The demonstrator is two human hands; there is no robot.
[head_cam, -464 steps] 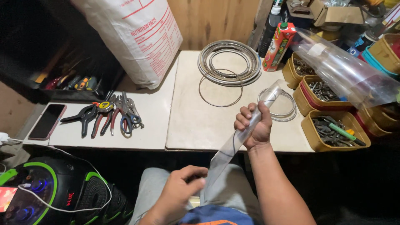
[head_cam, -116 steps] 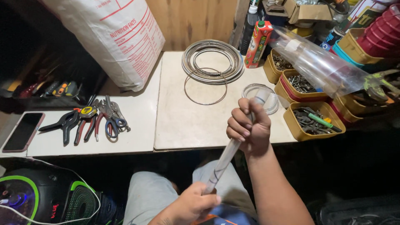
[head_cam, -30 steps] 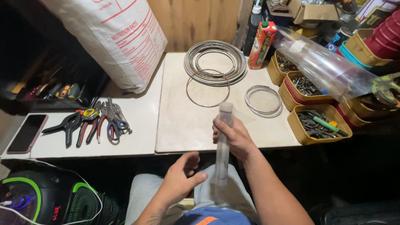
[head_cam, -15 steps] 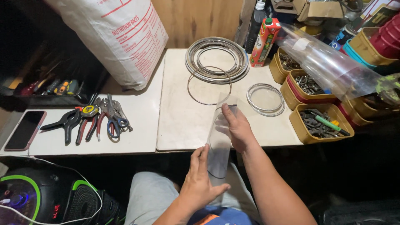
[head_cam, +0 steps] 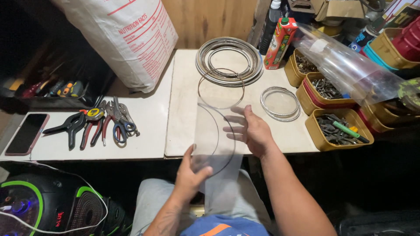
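Clear plastic sheet now spread flat between both hands

The left hand [head_cam: 191,172] pinches the clear plastic sheet's [head_cam: 215,144] lower edge; the right hand [head_cam: 253,131], fingers spread open, presses its far side. Rolled into a tube a second ago, it now lies unrolled above the desk [head_cam: 183,126] edge, wire rings [head_cam: 229,61] beyond.

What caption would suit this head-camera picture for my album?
Left hand and right hand spread a clear plastic sheet over a thin wire ring on the white table.

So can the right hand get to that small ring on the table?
Probably yes. The right hand is open and hovers close to the small wire ring, with only bare table between them.
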